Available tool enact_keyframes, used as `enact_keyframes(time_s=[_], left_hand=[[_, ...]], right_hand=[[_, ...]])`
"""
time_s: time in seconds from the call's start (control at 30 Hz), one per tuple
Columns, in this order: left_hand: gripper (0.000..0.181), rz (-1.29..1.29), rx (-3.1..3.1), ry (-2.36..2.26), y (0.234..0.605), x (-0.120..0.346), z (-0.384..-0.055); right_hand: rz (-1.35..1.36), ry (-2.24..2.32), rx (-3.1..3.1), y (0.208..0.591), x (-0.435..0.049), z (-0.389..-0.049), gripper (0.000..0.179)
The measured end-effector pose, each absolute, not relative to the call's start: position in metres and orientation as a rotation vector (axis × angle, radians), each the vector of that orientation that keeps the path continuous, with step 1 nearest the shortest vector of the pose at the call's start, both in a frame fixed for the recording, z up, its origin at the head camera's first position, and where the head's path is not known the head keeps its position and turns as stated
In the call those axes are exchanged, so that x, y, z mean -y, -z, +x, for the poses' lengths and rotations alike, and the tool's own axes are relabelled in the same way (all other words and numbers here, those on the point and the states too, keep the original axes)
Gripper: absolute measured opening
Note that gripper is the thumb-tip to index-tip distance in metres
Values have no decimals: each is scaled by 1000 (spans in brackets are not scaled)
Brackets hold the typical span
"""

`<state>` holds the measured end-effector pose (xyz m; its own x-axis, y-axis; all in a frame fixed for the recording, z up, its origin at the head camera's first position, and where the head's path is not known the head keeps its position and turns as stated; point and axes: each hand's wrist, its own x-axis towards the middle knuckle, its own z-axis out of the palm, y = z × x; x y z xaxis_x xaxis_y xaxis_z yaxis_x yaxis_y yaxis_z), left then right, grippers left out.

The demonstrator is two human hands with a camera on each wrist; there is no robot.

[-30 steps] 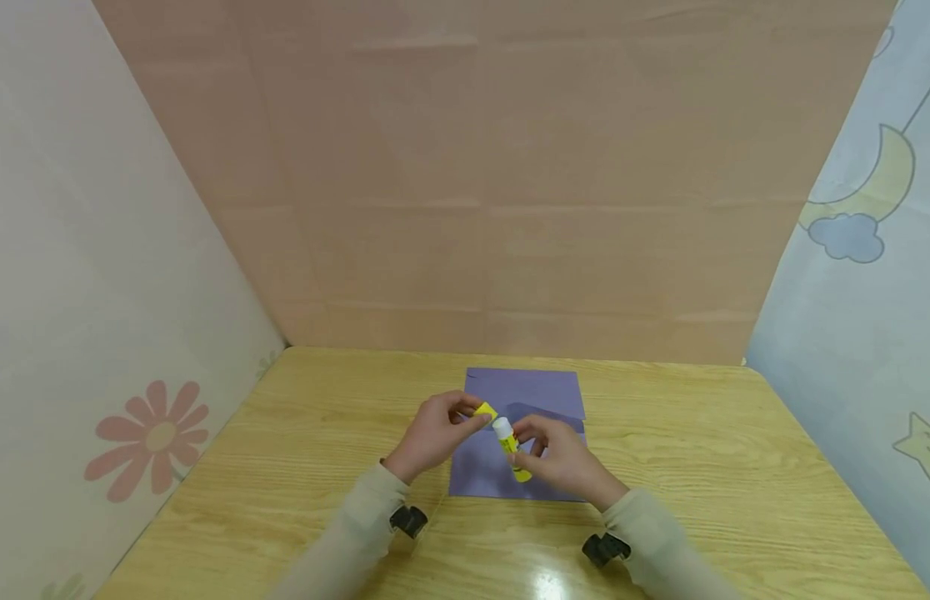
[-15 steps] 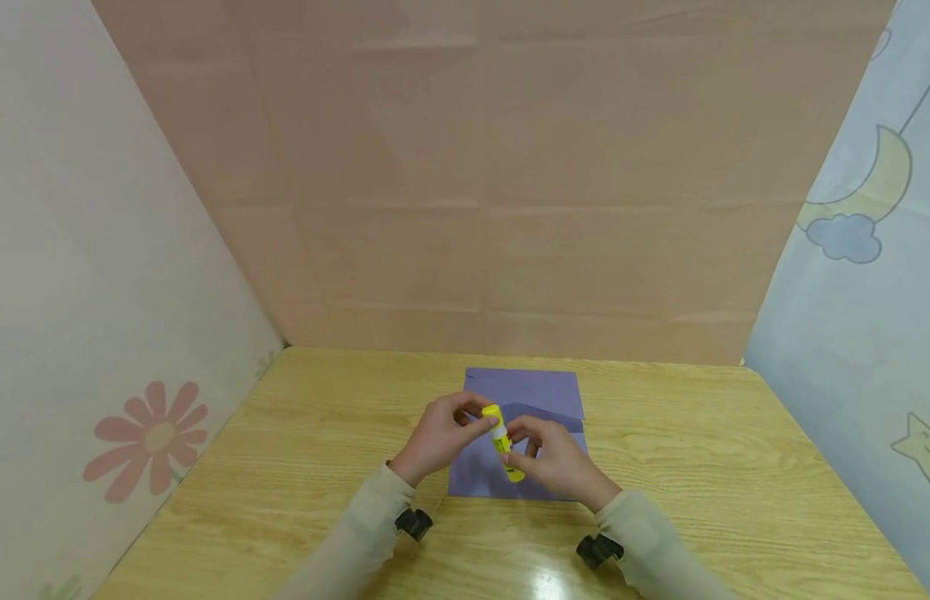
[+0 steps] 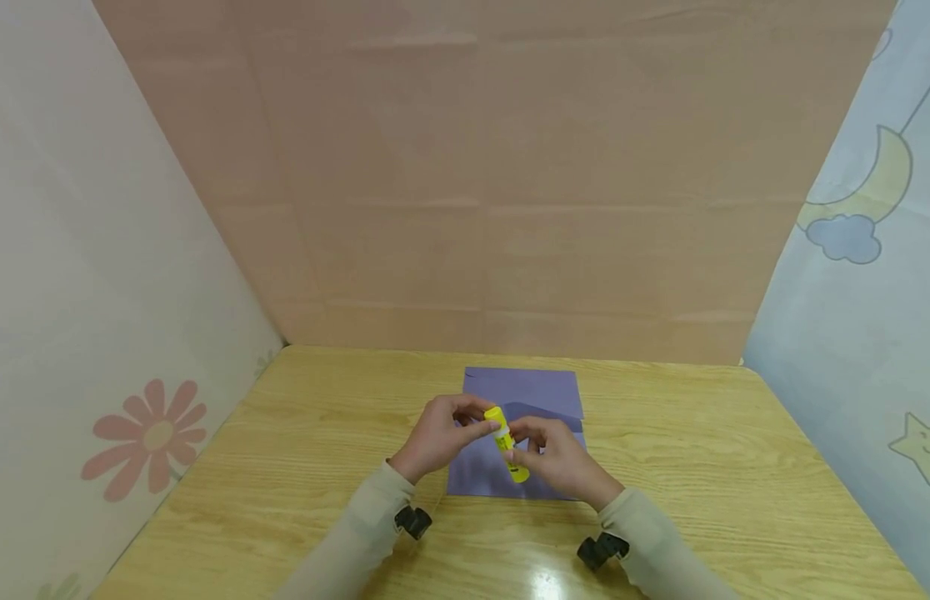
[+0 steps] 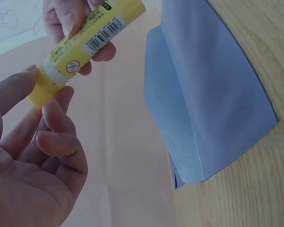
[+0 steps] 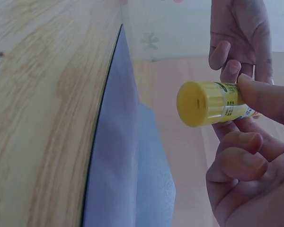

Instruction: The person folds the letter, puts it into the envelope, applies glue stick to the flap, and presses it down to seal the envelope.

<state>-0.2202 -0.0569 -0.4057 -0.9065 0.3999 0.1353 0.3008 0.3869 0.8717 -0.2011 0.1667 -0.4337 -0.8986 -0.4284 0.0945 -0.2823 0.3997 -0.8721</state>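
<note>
Between both hands, above the paper, a yellow glue stick (image 3: 512,454) is held tilted. My left hand (image 3: 440,433) pinches its yellow cap (image 4: 43,90) between thumb and fingers. The cap sits on the tube's end, with a white band (image 4: 55,72) showing below it. My right hand (image 3: 558,458) grips the tube's printed body, and its yellow base (image 5: 193,104) faces the right wrist camera. Below lies a purple envelope (image 3: 476,475) on the table, its flap (image 4: 173,109) lifted along a fold.
The wooden table (image 3: 690,450) meets a brown paper backdrop (image 3: 480,208) at its far edge. Pale printed walls stand on both sides, with a flower (image 3: 157,437) on the left and a moon (image 3: 881,179) on the right. Both sleeves carry black wrist cameras.
A second ago the cap was apart from the glue stick's white end. My hands came together, and the cap now covers that end. The envelope has not moved.
</note>
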Motion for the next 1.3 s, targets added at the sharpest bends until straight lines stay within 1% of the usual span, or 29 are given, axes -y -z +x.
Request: enact_keyframes(time_s=[0.17, 0.53, 0.7, 0.77, 0.87, 1.0, 1.13, 1.3], left_hand=[[27, 674, -2517, -1540, 407, 57, -222], [24, 735, -2462, -1520, 415, 57, -226], [28, 763, -2465, -1462, 419, 56, -228], [33, 756, -2478, -1431, 421, 55, -229], [46, 727, -2563, -1331, 427, 54, -232], [66, 671, -2773, -1058, 437, 57, -235], [82, 624, -2895, -802, 444, 62, -238], [92, 618, -2910, -670, 453, 65, -242]], right_hand=[[-660, 1530, -2465, 434, -169, -202, 28], [-591, 1596, -2350, 438, -171, -199, 31], [-578, 1572, -2371, 444, -173, -200, 29], [-575, 1546, -2411, 446, -174, -201, 29], [-520, 1520, -2488, 448, -179, -202, 30], [-354, 1519, -2603, 448, -193, -207, 31], [-209, 1494, -2738, 444, -213, -212, 35], [-77, 1407, -2866, 439, -240, -216, 42]])
